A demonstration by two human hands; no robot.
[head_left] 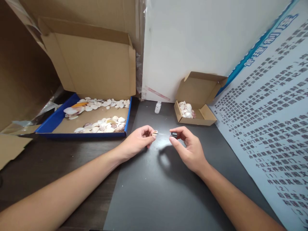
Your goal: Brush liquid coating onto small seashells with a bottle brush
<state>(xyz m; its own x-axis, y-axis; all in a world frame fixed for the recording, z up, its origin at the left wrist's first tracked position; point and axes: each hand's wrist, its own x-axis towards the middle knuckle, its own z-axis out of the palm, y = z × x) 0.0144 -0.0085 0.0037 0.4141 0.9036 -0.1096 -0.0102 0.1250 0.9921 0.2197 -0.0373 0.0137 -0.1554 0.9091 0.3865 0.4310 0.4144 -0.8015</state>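
Observation:
Between the thumb and fingers of my left hand (141, 138) is a small seashell (155, 132), mostly covered by the fingertips. My right hand (189, 146) pinches a black bottle cap (173, 135) with a thin, pale brush stem (164, 134) pointing left. The stem's dark tip is at the shell and seems to touch it. Both hands are above the dark grey mat. Beyond them a small whitish bottle (158, 107) stands upright with no cap visible on it.
At left lies an open blue-edged cardboard box (84, 131) with many shells (108, 125) in two groups. A smaller open cardboard box (204, 121) at back right holds white shells (186, 110). A white panel (192, 38) and a printed poster (271, 128) border the grey mat (149, 199).

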